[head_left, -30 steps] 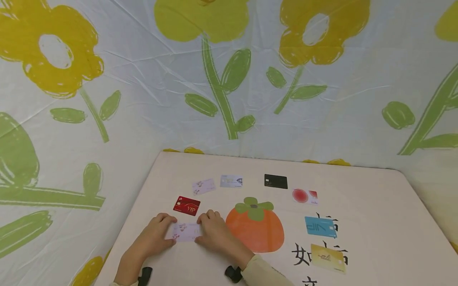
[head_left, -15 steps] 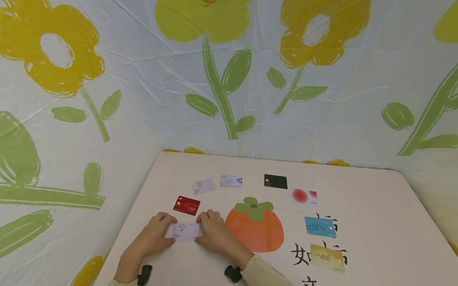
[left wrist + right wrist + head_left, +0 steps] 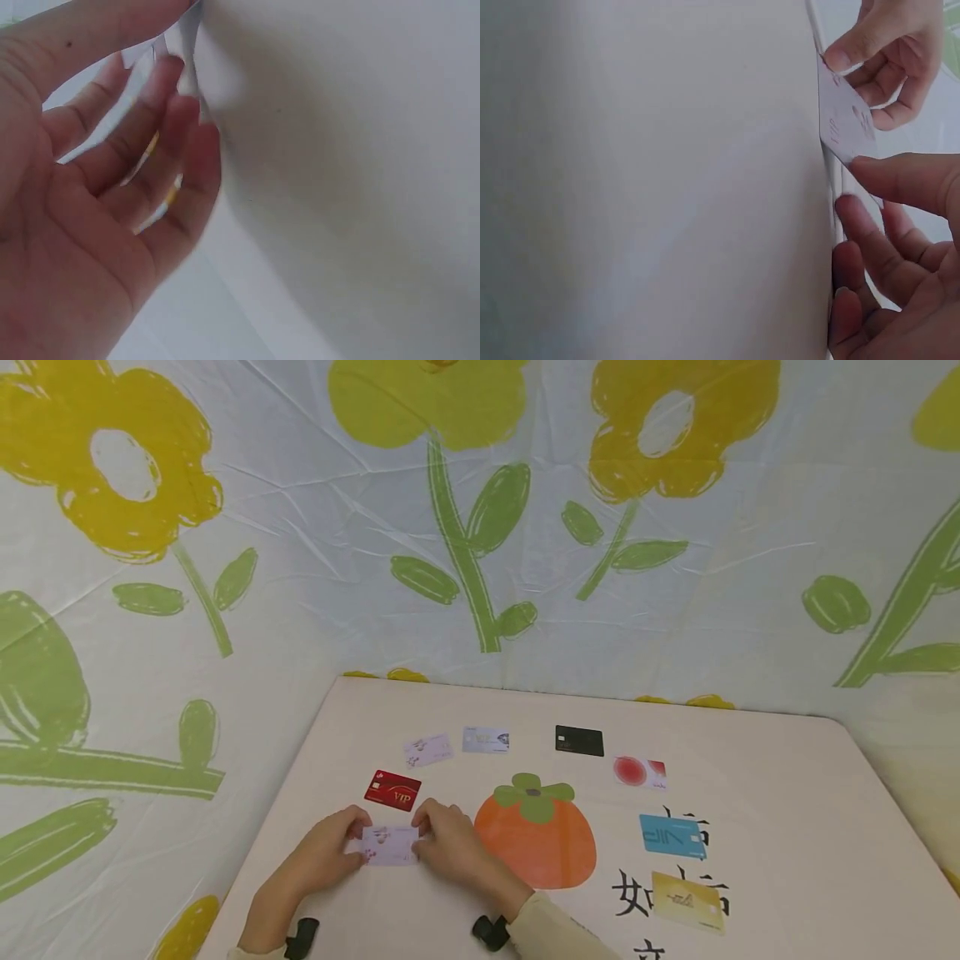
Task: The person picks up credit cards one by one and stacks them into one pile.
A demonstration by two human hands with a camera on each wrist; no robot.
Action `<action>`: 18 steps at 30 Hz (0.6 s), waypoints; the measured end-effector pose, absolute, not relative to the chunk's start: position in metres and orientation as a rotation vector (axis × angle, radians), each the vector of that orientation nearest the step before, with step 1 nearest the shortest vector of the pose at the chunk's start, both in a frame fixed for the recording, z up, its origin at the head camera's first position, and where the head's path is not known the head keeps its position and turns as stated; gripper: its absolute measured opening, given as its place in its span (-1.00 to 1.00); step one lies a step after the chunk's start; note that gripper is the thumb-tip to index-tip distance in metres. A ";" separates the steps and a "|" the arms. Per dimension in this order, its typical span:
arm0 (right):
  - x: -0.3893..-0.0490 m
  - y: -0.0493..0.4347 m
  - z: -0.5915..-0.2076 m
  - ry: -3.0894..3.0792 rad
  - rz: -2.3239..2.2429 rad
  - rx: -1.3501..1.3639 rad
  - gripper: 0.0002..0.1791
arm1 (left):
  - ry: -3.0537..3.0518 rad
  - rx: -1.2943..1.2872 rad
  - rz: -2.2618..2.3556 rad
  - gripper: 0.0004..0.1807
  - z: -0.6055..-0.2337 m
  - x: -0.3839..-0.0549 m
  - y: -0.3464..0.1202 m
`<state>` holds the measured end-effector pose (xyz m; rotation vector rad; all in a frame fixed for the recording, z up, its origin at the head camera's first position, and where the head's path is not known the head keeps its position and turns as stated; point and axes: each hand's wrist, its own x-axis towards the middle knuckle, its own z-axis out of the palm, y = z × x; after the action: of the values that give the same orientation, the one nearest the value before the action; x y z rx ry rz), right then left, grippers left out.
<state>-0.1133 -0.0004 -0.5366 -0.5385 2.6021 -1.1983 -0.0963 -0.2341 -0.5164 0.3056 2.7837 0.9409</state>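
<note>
A pale lilac card with small printed figures is between my two hands at the left front of the table. My left hand pinches its left end, the thumb close to the lower corner. At the opposite end my right hand pinches the short edge with thumb and fingers. In the right wrist view the card slants up off the tabletop, with a thumb on it at each end. The left wrist view shows the left fingers curled, only a sliver of card showing beyond the thumb.
Just behind lies a red VIP card. Further round are a lilac card, a silver card, a black card, a white-and-red card, a blue card and a gold card. A persimmon is printed on the table.
Fingers and thumbs have shifted slightly at the card's ends; the right thumb has moved up from the lower corner along the edge. The other cards stay where they were.
</note>
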 end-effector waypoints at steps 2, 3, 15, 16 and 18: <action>-0.113 0.000 -0.537 2.565 -1.263 -0.517 -0.75 | 2.739 0.309 1.025 -0.57 -0.516 -0.096 -0.236; -0.113 0.000 -0.537 2.548 -1.289 -0.512 -0.75 | 2.720 0.309 1.053 -0.58 -0.516 -0.096 -0.236; -0.117 0.008 -0.539 2.411 -1.535 -0.491 -0.76 | 2.625 0.325 1.242 -0.58 -0.525 -0.098 -0.241; -0.118 0.009 -0.540 2.407 -1.547 -0.490 -0.76 | 2.620 0.333 1.256 -0.58 -0.526 -0.098 -0.241; -0.118 0.011 -0.541 2.387 -1.574 -0.475 -0.76 | 2.611 0.349 1.280 -0.58 -0.525 -0.097 -0.240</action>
<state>-0.1185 0.0109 -0.5409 -0.4746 2.3866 -1.5735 -0.0975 -0.2404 -0.5254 0.3494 2.6108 1.2795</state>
